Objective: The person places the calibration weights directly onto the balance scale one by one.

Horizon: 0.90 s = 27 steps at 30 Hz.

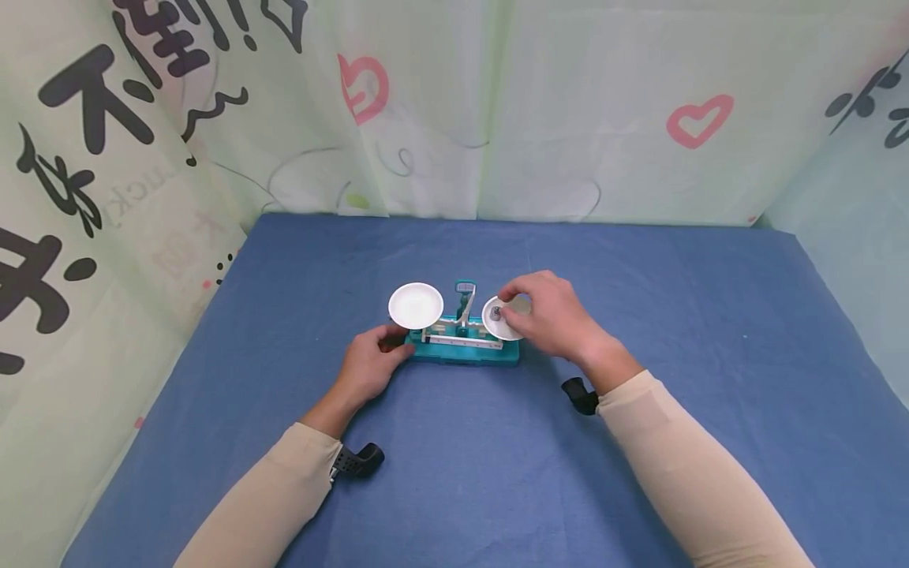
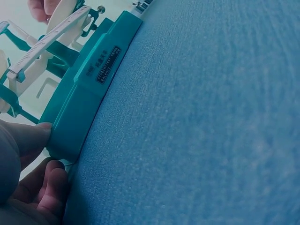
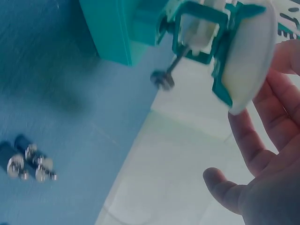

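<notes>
A teal student balance scale (image 1: 465, 353) with a printed label stands on the blue cloth, carrying two white pans. My left hand (image 1: 368, 364) grips the left end of its base, thumb (image 2: 33, 136) on one side and curled fingers (image 2: 51, 187) lower down. Over the right pan (image 1: 490, 325) is my right hand (image 1: 557, 315), whose thumb and index finger pinch a small metal weight (image 1: 496, 313) low in that pan. From the right wrist, the raised pan hides those fingertips, and the other fingers (image 3: 251, 145) spread below its edge. The left pan (image 1: 416, 306) holds nothing.
Several small metal weights (image 3: 41, 171) lie on the cloth near the scale's right end; my right hand and forearm cover that spot in the head view. A pale printed curtain (image 1: 568, 158) rises behind the table's far edge and along both sides.
</notes>
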Each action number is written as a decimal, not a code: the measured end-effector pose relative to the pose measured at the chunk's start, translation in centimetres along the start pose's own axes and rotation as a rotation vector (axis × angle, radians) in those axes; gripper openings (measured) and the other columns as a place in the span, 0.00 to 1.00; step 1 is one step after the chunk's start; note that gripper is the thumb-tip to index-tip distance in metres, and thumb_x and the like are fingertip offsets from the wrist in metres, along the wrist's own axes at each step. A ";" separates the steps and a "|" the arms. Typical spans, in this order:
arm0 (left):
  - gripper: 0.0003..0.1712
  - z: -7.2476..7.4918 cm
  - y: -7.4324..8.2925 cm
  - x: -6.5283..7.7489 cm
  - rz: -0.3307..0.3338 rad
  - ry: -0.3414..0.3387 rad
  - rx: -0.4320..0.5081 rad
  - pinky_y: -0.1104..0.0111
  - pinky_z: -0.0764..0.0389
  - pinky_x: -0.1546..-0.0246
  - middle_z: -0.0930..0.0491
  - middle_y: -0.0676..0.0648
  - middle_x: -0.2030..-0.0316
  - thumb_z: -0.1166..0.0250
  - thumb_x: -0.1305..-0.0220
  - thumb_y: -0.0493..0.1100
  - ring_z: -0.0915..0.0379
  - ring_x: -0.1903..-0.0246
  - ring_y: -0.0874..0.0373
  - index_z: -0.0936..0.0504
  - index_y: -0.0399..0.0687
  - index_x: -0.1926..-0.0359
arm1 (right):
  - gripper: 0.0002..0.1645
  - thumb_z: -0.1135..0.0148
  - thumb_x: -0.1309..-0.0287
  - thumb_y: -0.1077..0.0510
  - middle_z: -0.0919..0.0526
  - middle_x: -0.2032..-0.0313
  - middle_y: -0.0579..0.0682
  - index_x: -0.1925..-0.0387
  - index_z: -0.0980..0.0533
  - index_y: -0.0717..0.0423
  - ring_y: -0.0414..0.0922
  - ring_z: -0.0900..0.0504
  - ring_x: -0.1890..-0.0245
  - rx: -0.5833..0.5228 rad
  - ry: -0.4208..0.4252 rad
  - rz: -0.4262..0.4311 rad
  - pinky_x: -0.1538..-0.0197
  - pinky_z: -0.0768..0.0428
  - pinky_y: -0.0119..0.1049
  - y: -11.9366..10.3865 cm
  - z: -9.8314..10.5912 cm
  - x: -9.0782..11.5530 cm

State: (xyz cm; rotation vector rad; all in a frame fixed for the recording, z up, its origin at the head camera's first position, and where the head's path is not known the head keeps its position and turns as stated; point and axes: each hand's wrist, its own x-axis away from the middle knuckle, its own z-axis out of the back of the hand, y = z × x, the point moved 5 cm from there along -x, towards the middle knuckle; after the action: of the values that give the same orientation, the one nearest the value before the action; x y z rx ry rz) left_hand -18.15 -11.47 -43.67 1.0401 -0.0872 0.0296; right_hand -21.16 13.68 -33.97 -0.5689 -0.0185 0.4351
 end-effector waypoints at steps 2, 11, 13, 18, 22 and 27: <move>0.21 0.0 0.0 0.0 -0.001 -0.003 0.003 0.52 0.23 0.49 0.18 0.39 0.47 0.33 0.34 0.40 0.22 0.51 0.47 0.19 0.37 0.42 | 0.14 0.39 0.34 0.60 0.18 0.49 0.59 0.51 0.18 0.62 0.58 0.29 0.42 -0.016 0.001 -0.034 0.40 0.32 0.57 0.4 0.5 0.3; 0.20 0.0 0.1 0.1 -0.019 0.002 0.000 0.53 0.23 0.50 0.18 0.39 0.48 0.33 0.34 0.40 0.21 0.52 0.47 0.19 0.36 0.43 | 0.16 0.40 0.33 0.59 0.19 0.48 0.61 0.48 0.20 0.63 0.59 0.30 0.40 -0.024 0.024 -0.175 0.40 0.31 0.58 3.8 1.9 2.2; 0.20 0.0 0.1 0.2 -0.018 0.001 -0.001 0.53 0.23 0.51 0.18 0.39 0.48 0.33 0.34 0.40 0.21 0.52 0.47 0.19 0.36 0.43 | 0.16 0.40 0.33 0.60 0.19 0.47 0.61 0.48 0.20 0.64 0.61 0.29 0.40 -0.018 0.001 -0.197 0.39 0.31 0.58 4.8 1.6 2.7; 0.20 0.1 0.1 0.3 -0.012 -0.003 0.003 0.52 0.23 0.50 0.18 0.39 0.48 0.33 0.34 0.40 0.22 0.51 0.46 0.19 0.36 0.43 | 0.16 0.41 0.35 0.62 0.18 0.48 0.63 0.48 0.20 0.65 0.63 0.27 0.40 0.013 -0.048 -0.238 0.42 0.29 0.59 7.3 0.8 4.0; 0.21 0.2 0.1 0.3 -0.012 -0.005 0.003 0.52 0.23 0.49 0.18 0.39 0.48 0.33 0.34 0.40 0.22 0.50 0.46 0.19 0.36 0.43 | 0.16 0.40 0.37 0.64 0.18 0.49 0.63 0.49 0.19 0.64 0.64 0.26 0.42 0.033 -0.071 -0.247 0.43 0.28 0.59 8.7 0.5 4.5; 0.21 0.2 0.1 0.3 -0.019 -0.006 -0.002 0.52 0.24 0.48 0.19 0.39 0.47 0.33 0.34 0.40 0.22 0.50 0.45 0.19 0.36 0.43 | 0.15 0.38 0.39 0.64 0.17 0.51 0.62 0.51 0.18 0.63 0.64 0.24 0.44 0.053 -0.079 -0.233 0.44 0.28 0.58 9.5 0.1 5.0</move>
State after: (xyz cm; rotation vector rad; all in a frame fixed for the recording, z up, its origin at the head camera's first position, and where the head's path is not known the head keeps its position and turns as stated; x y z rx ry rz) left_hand -17.85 -11.57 -43.44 1.0392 -0.0824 0.0095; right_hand -20.42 22.96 -39.36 -0.4906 -0.1474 0.2299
